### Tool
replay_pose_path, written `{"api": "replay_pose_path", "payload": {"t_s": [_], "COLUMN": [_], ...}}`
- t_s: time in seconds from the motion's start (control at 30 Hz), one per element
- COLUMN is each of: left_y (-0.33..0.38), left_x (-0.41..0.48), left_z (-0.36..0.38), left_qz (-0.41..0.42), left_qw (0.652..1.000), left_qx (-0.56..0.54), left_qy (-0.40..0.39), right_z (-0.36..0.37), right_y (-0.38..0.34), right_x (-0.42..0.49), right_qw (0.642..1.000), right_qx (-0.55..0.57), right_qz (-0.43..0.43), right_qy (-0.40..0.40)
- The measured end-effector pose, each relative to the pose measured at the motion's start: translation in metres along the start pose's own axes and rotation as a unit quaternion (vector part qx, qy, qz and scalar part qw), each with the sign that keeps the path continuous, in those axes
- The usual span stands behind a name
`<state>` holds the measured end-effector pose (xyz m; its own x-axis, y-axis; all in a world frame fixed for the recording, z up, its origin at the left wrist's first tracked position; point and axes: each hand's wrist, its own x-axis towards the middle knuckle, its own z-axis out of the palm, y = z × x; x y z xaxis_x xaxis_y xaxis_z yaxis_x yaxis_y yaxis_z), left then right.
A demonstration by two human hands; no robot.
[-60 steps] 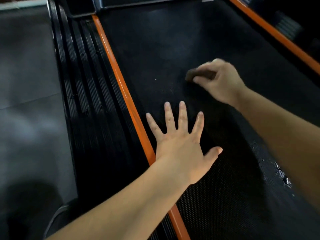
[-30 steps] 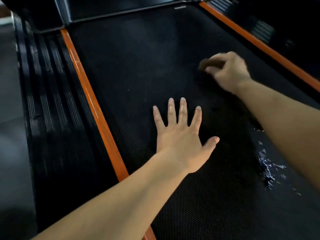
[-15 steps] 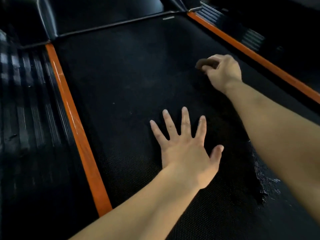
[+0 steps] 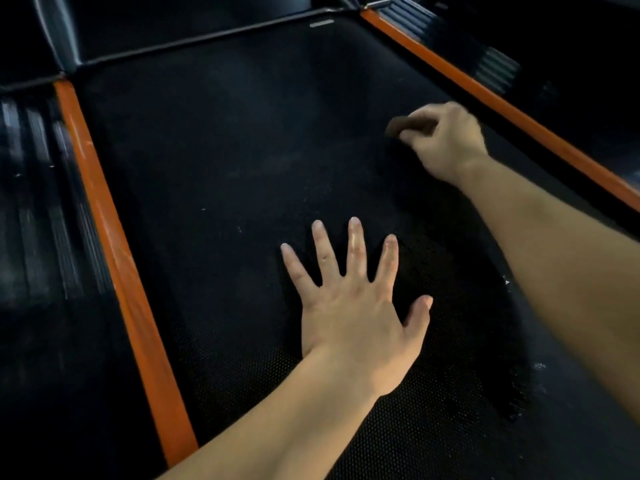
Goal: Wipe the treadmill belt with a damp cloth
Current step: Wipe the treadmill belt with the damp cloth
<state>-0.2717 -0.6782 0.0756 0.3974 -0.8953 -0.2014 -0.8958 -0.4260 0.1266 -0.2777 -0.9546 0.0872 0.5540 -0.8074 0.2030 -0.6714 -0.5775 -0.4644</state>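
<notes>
Right hand (image 4: 446,140), gripping the cloth (image 4: 398,126), has slid toward the right rail (image 4: 519,116); left hand (image 4: 353,317) stays spread flat on the belt (image 4: 225,150). Cloth mostly hidden, blurred.

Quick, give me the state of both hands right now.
Left hand: open, fingers spread, resting flat on the treadmill belt.
Right hand: closed, gripping the dark cloth against the belt near the right orange rail.

We read exercise space; gym or home, can't tell. Black dimpled rubber treadmill belt (image 4: 225,168) fills centre. Glossy orange edge strip (image 4: 114,244) at 9 o'clock, second orange strip (image 4: 519,112) at 2 o'clock, black ribbed plastic foot rail (image 4: 41,202) beyond at 9.
</notes>
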Motion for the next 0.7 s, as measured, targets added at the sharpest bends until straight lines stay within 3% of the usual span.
{"api": "replay_pose_path", "payload": {"t_s": [0.07, 0.13, 0.3, 0.47, 0.53, 0.6, 0.7], "left_y": [0.0, -0.001, 0.0, 0.0, 0.0, 0.0, -0.001], "left_x": [0.0, 0.001, 0.001, 0.001, 0.0, -0.001, 0.0], "left_z": [0.0, 0.0, 0.001, -0.001, 0.0, 0.001, 0.001], "left_qz": [-0.001, -0.002, -0.005, -0.007, -0.006, -0.002, -0.002], "left_qw": [1.0, 1.0, 1.0, 1.0, 1.0, 1.0, 1.0], "left_qx": [0.004, 0.011, 0.016, 0.011, 0.011, 0.01, 0.009], "left_qy": [0.002, 0.001, -0.003, -0.003, -0.005, -0.002, 0.0], "right_z": [-0.009, -0.016, -0.01, -0.015, -0.019, -0.023, -0.018], "right_y": [0.0, 0.002, 0.016, 0.016, 0.02, 0.026, 0.03], "right_x": [-0.02, -0.016, 0.026, 0.0, 0.018, 0.038, 0.039], "right_qw": [0.996, 0.995, 0.991, 0.999, 0.998, 0.986, 0.983], "right_qx": [0.015, 0.005, -0.029, -0.017, -0.07, -0.134, -0.104], "right_qz": [-0.06, -0.072, 0.091, -0.028, -0.003, 0.073, 0.113], "right_qy": [-0.06, -0.065, 0.09, -0.029, 0.003, 0.068, 0.102]}}
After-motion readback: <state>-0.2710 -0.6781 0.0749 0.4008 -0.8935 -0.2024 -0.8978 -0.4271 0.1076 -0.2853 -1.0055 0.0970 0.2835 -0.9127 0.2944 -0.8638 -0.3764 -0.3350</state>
